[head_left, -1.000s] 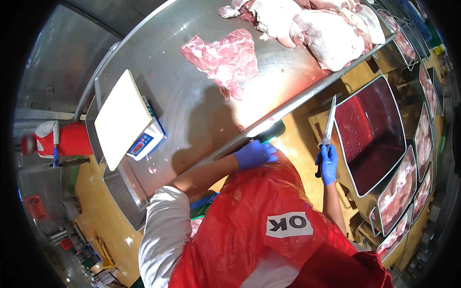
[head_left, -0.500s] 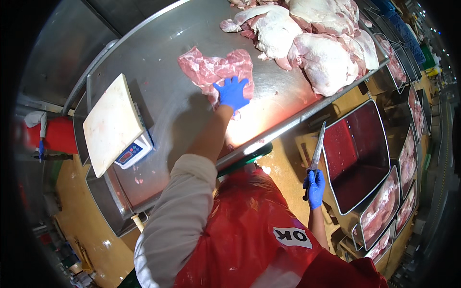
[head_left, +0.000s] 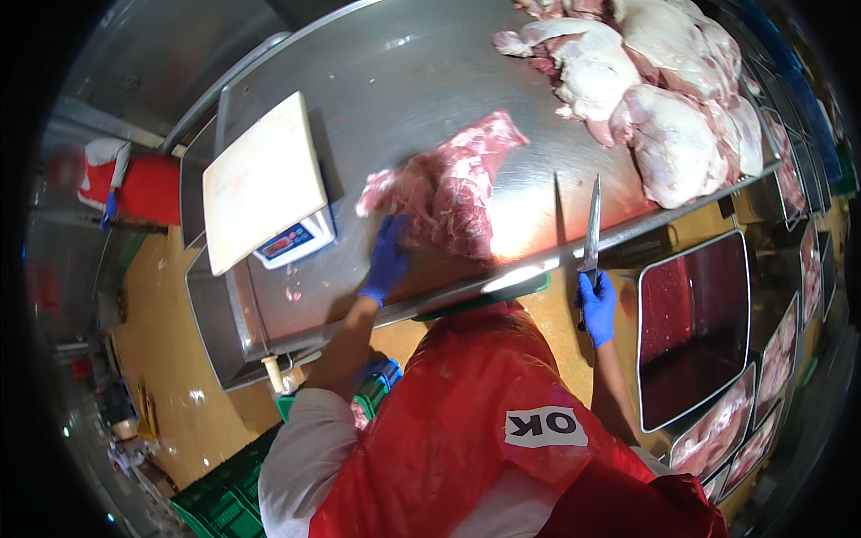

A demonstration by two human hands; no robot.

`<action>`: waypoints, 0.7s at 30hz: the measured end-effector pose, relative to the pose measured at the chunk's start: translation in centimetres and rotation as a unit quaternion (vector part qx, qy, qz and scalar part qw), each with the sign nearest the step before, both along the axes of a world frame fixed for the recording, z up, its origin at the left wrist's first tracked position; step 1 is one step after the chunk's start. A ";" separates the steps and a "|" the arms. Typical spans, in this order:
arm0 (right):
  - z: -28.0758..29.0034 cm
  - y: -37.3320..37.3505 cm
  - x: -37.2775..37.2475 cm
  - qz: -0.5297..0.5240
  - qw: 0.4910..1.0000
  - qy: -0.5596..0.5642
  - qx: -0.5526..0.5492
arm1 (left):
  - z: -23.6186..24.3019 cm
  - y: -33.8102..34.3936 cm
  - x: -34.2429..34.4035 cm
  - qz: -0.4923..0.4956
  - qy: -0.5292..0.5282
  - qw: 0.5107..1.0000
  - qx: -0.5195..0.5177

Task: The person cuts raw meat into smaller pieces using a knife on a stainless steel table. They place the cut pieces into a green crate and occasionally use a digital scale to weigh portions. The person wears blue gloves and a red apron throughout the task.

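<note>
A slab of raw pink meat (head_left: 448, 193) lies on the steel table (head_left: 404, 99), folded and slightly smeared by motion at its left end. My left hand (head_left: 386, 260), in a blue glove, is against the slab's lower left edge with its fingers stretched out, not closed round it. My right hand (head_left: 597, 309), also gloved in blue, is wrapped round the handle of a knife (head_left: 592, 229). The blade points away from me and reaches over the near rim of the table.
Several large skin-covered meat pieces (head_left: 673, 134) are heaped at the far right. A scale (head_left: 296, 240) bears a white board (head_left: 265, 184) at left. Right of me stands a red-stained metal bin (head_left: 695, 327), beside meat-filled bins (head_left: 717, 430). Another person (head_left: 134, 184) stands far left.
My left hand has come off the top of the slab to its near left edge. The slab is now turned and bunched up. My right hand has raised the knife toward the table rim.
</note>
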State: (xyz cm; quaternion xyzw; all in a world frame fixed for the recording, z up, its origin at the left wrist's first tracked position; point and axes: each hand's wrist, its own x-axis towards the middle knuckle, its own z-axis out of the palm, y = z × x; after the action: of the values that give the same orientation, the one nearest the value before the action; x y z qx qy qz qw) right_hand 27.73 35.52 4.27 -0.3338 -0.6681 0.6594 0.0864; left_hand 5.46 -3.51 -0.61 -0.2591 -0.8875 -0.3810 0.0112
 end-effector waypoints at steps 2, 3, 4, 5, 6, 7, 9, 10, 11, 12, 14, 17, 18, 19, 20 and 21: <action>0.1 -0.7 -2.0 0.033 0.999 -0.001 0.017 | -1.6 -1.5 2.0 0.086 -0.053 0.984 0.145; 0.2 -1.1 -2.9 0.049 0.998 -0.001 0.027 | -1.8 -1.8 2.5 0.126 -0.093 0.975 0.160; 0.3 -1.8 -3.8 0.059 0.998 0.003 0.028 | -2.0 -1.9 2.9 0.166 -0.132 0.961 0.176; 0.0 -2.1 -4.3 0.073 0.997 0.009 0.034 | -2.0 -1.4 3.2 0.206 -0.169 0.944 0.195; -0.2 -2.6 -5.2 0.091 0.995 0.018 0.039 | -2.6 -0.9 3.4 0.236 -0.216 0.908 0.269; -0.3 -3.0 -6.0 0.108 0.993 0.027 0.044 | -3.3 0.0 3.5 0.262 -0.260 0.864 0.342; -0.3 -4.0 -7.4 0.119 0.991 0.030 0.058 | -1.1 3.2 3.8 0.235 -0.312 0.825 0.408; -0.3 -4.7 -7.9 0.121 0.990 0.036 0.055 | 3.2 5.2 4.2 0.191 -0.321 0.837 0.400; -0.3 -5.4 -8.4 0.128 0.989 0.043 0.052 | 4.6 6.8 5.0 0.247 -0.228 0.915 0.221; -0.3 -5.9 -8.8 0.137 0.989 0.052 0.034 | 5.5 8.5 5.7 0.289 -0.130 0.948 0.031; 0.6 -6.8 -9.3 0.166 0.982 0.035 0.086 | 5.4 9.4 5.7 0.302 0.004 0.940 -0.156; -0.1 -6.0 -8.9 0.179 0.962 0.007 0.204 | 3.1 9.1 2.7 0.228 0.030 0.966 -0.115; 0.6 -6.0 -8.6 0.175 0.961 0.002 0.215 | 2.6 7.5 1.0 0.185 -0.010 0.979 -0.089; 0.9 -6.0 -8.1 0.167 0.960 -0.005 0.224 | 3.2 6.3 -0.4 0.164 0.016 0.984 -0.066; 0.1 -5.3 -7.5 0.168 0.959 0.007 0.229 | 4.0 5.1 -1.7 0.143 0.043 0.988 -0.045; 0.2 -5.1 -7.0 0.167 0.961 -0.014 0.220 | 3.7 3.3 -3.7 0.086 -0.092 0.992 0.007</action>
State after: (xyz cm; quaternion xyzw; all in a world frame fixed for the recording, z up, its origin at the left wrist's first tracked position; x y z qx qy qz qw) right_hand 20.76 30.40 4.51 -0.1993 -0.8442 0.4962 0.0374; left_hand 1.72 -0.24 3.06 -0.1455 -0.9008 -0.4075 -0.0359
